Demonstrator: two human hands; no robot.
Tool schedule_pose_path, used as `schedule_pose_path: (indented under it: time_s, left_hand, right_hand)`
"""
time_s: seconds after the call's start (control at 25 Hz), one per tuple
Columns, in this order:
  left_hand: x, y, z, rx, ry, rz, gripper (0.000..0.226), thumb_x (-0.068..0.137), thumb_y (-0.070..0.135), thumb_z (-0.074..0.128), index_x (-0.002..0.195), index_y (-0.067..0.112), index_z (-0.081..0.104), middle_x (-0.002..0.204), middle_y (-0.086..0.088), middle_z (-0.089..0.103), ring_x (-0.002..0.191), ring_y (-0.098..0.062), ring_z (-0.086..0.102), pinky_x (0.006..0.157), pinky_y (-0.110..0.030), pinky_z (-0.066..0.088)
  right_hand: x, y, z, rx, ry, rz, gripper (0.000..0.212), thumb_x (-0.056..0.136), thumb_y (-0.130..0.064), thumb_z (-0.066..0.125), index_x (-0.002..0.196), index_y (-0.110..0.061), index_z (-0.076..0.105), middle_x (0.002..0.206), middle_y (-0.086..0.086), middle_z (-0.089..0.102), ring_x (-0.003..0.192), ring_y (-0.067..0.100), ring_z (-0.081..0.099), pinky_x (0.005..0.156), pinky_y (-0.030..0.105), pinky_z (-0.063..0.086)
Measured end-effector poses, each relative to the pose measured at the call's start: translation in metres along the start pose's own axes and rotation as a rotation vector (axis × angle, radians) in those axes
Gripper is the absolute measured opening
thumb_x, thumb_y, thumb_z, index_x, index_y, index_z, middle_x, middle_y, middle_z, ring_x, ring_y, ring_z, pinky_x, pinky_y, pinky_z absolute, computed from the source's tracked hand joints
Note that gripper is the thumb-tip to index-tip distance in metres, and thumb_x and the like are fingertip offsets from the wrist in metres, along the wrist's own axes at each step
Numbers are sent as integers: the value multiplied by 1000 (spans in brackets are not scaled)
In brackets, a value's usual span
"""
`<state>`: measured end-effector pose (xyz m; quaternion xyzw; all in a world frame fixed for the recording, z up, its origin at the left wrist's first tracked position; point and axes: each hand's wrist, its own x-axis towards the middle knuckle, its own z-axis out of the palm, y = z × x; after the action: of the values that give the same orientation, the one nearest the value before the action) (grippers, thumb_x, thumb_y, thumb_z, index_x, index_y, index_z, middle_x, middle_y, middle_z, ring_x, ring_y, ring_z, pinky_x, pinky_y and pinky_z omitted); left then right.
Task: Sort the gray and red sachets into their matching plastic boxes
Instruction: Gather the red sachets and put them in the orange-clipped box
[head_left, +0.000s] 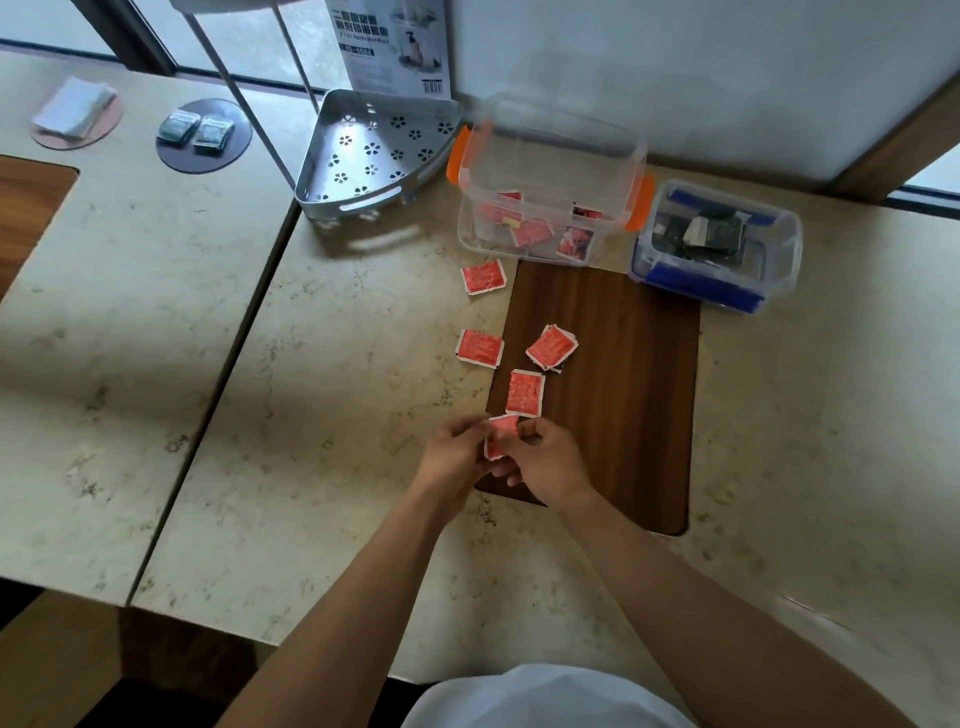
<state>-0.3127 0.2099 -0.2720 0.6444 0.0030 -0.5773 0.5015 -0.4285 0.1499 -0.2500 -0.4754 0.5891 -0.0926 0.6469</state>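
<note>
Marbled beige stone makes up the counter (332, 322) we look down on, with a dark wooden inlay (613, 374) set into it at the centre of the frame and a seam running diagonally to a second slab on the left. Behind it we see a pale wall and window glass along the top.

We count five red sachets outside the boxes. Four lie flat: one (483, 277) on the stone just below the orange-handled box, one (480, 346) at the inlay's left edge, and two on the wood, a tilted one (551, 347) and one (525, 393) just below it. The fifth sachet (502, 435) is held at the middle of the frame between both hands: our left hand (457, 457) pinches its left side with curled fingers, and our right hand (545, 457) pinches its right side likewise.

We count two plastic boxes at the upper right. The clear box with orange handles (550, 171) holds several red sachets. Just to its right, the blue-clipped box (717, 244) holds dark gray sachets; their number we cannot tell.

At the upper left, two more gray sachets (196, 131) sit side by side on a dark round coaster (203, 158). A perforated metal corner shelf (374, 150) stands at top centre, with a printed carton (389, 47) behind it.
</note>
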Motion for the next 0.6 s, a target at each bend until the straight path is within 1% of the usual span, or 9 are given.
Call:
schedule_pose_path:
  time_s: [0.12,0.2,0.24,0.32,0.36,0.4,0.48,0.52,0.6]
  left_hand:
    - [2,-1,2,-68,10,5,21,99,12,58,116,4,68,109,-22,73,90,-33,74,72,-39,60]
    - [0,0,1,-112,-32,-16,25,100,13,57,122,3,66,113,-22,74,98,-35,74,75,-39,60]
    - [-2,1,-1,-131,-41,-18,26,100,11,56,122,0,65,112,-24,73,96,-35,73,75,-39,60]
    - [-5,4,-8,-142,-53,12,23,98,3,57,118,-4,67,106,-25,73,89,-33,71,74,-35,60]
    - [-5,5,-12,-129,-58,27,22,96,-1,58,114,-3,70,104,-24,74,91,-32,72,77,-34,60]
    - [-6,5,-16,-111,-69,38,22,94,-4,58,109,0,73,104,-22,75,97,-31,72,84,-35,59]
    - [-7,5,-21,-90,-83,33,32,92,-8,49,108,2,75,112,-20,75,111,-32,69,99,-40,54]
    - [-8,4,-22,-128,-87,17,37,92,-7,42,113,0,72,116,-21,73,115,-33,67,103,-43,52]
    - [-9,7,-18,-319,-86,-53,37,94,2,37,119,-2,64,117,-22,72,112,-35,67,104,-51,49]
  right_hand:
    - [3,6,4,-122,80,-92,18,92,-30,70,97,-12,69,86,1,75,73,15,72,58,21,56]
    - [6,10,5,-132,102,-135,13,91,-31,71,93,-19,71,88,-5,74,79,14,71,67,26,59]
    - [6,11,6,-88,73,-134,10,91,-29,72,93,-19,72,89,-4,75,79,14,71,67,27,58]
    - [6,10,6,-69,-9,-167,3,92,-22,71,93,-21,73,87,-5,74,70,9,68,64,22,54]
    - [6,9,6,-117,-23,-212,6,91,-19,72,92,-24,74,83,-8,72,66,5,65,64,20,51]
    - [8,9,6,-166,-14,-258,12,88,-14,73,89,-27,75,81,-11,70,68,4,63,66,19,50]
    - [16,8,5,-209,48,-337,22,83,-2,75,83,-24,79,80,-12,70,78,8,66,74,24,53]
    - [21,8,4,-182,77,-352,28,81,4,73,78,-23,79,81,-8,72,82,13,68,78,28,54]
    - [24,4,5,-17,58,-287,38,81,12,67,71,-23,76,85,2,74,85,17,70,79,29,53]
